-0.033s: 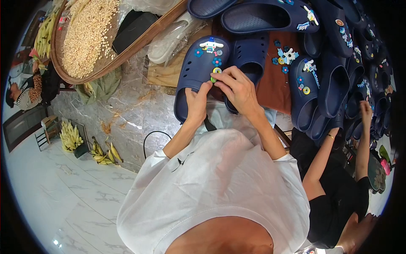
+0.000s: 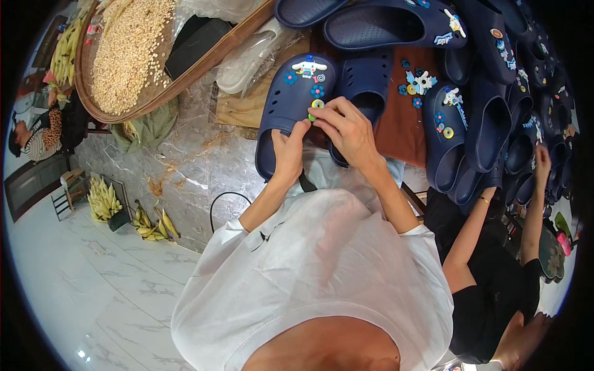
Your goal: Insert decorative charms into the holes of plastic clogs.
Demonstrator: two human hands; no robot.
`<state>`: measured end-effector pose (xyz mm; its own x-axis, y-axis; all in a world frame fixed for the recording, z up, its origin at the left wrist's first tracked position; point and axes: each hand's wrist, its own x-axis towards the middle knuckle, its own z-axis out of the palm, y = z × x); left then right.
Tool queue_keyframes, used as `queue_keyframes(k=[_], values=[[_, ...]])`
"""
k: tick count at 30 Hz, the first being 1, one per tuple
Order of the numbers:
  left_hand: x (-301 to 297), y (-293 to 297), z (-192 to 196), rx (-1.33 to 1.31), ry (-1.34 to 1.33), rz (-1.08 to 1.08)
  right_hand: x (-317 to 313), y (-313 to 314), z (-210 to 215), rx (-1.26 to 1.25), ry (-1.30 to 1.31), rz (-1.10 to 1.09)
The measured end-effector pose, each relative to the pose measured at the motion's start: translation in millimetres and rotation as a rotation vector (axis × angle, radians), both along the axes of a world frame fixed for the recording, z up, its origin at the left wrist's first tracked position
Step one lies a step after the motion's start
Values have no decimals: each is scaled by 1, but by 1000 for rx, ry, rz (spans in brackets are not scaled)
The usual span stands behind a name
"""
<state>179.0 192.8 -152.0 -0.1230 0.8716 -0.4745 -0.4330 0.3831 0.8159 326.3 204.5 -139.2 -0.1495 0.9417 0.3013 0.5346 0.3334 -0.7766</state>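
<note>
A navy clog (image 2: 291, 99) lies in front of me, its toe pointing away. On its upper sit a white cartoon-figure charm (image 2: 309, 65), blue flower charms (image 2: 317, 91), a small swirl charm and a yellow ring charm (image 2: 317, 104). My left hand (image 2: 288, 153) is closed on the clog near its opening, some fingers hidden inside, its thumb beside a small green charm (image 2: 312, 117). My right hand (image 2: 349, 133) pinches at that green charm by the clog's edge, thumb and forefinger together. A second navy clog (image 2: 365, 80), without charms, stands to the right, partly behind my right hand.
A brown mat (image 2: 399, 127) carries loose charms (image 2: 421, 81). Many navy clogs (image 2: 489, 123) are heaped at the right, where a co-worker's hand (image 2: 542, 167) reaches in. Kernels (image 2: 127, 59) fill a woven tray (image 2: 185, 77) at upper left; bagged white footwear (image 2: 244, 65) lies beside it.
The co-worker's raised hand at the right has shifted slightly right and down. My hands and the clog stay in nearly the same place.
</note>
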Motion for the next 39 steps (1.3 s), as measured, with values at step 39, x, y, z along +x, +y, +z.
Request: queue_keyframes(k=[39], values=[[3,11,8,-11,-163,-46,-5,12,-6,-29,104,-216]])
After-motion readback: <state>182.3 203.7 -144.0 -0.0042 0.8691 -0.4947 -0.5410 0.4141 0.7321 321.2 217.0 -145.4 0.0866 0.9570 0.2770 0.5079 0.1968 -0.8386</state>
